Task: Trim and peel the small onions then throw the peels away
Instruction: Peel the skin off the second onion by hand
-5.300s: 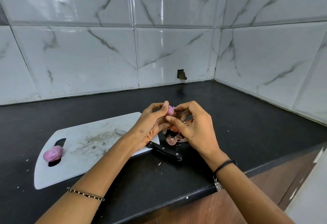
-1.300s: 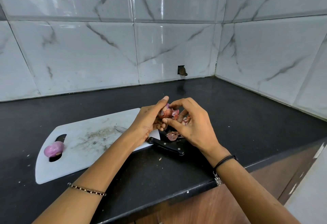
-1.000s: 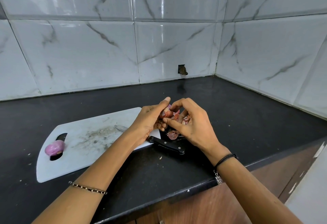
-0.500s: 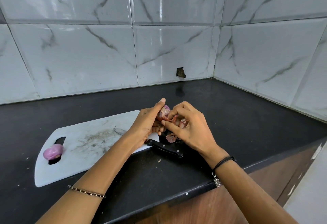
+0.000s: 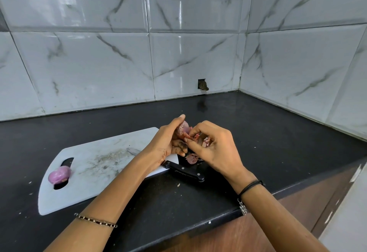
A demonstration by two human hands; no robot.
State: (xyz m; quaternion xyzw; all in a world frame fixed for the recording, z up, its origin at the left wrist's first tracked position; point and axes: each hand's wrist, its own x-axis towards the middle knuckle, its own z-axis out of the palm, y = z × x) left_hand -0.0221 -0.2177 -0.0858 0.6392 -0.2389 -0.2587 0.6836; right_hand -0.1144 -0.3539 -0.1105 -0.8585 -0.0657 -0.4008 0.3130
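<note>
- Running along beneath both my hands, the black counter (image 5: 278, 132) carries everything; I count one of it, and it meets the marbled wall tiles (image 5: 89, 68) beyond my fingertips.
- One white cutting board (image 5: 95, 172) lies on the counter, out past my left wrist, its surface smeared with dark scraps.
- My left hand (image 5: 166, 144) is curled closed around the onion in work (image 5: 183, 129), thumb and fingers cupping it above the board's near corner.
- My right hand (image 5: 216, 152) has its thumb and fingers narrowed to a pinch on a flap of skin at the onion's side, with loose peels (image 5: 204, 141) tucked in the palm.
- One black-handled knife (image 5: 184, 171) lies below my hands, its blade mostly hidden under my left hand.
- I count two onions: the one between my fingers and one peeled onion (image 5: 59, 174) resting at the board's handle slot, well away from my left hand.
- More peel scraps (image 5: 191, 159) lie on the counter just below my right fingers; too jumbled to count.
- I judge the onion light, firm and slippery once bare, so I would grip its rounded sides; the skin looks papery and likely to tear, so I would pinch it close to the onion.
</note>
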